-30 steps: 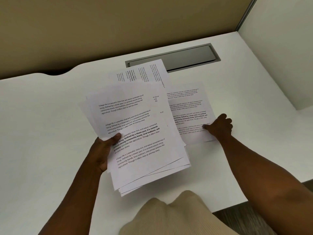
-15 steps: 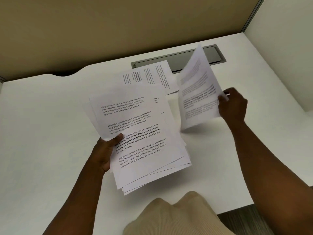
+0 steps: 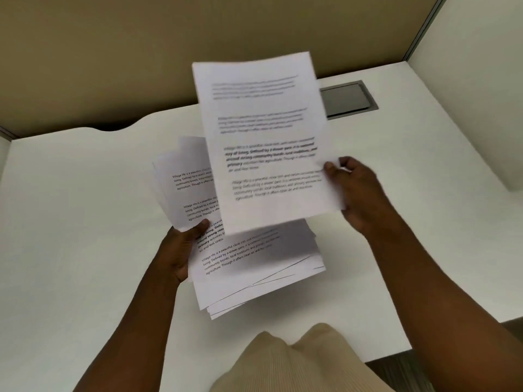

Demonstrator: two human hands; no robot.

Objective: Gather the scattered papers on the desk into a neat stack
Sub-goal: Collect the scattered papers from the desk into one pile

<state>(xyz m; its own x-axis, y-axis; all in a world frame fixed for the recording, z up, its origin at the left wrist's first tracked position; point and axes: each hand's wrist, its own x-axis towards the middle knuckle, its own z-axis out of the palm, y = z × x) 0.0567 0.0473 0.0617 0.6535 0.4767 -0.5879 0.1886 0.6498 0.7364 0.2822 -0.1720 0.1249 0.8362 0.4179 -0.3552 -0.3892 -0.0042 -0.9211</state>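
- The left hand [image 3: 181, 251] grips a loose bundle of papers [image 3: 254, 267] at its left edge, thumb curled over the printed top page; the bundle is held above the white desk [image 3: 70, 222], near the middle, its sheets fanned out unevenly at the near right corner
- The right hand [image 3: 358, 193] pinches a single sheet [image 3: 266, 142] at its right edge, thumb on the printed face and the other fingers curled behind; the sheet is lifted off the desk, tilted slightly, and overlaps the far right part of the bundle; its text is blurred
- A grey cable hatch [image 3: 348, 99] is set in the desk at the far right, partly hidden by the sheet
- A tan partition [image 3: 141, 52] stands behind the desk; a beige garment [image 3: 291, 363] shows at the near edge
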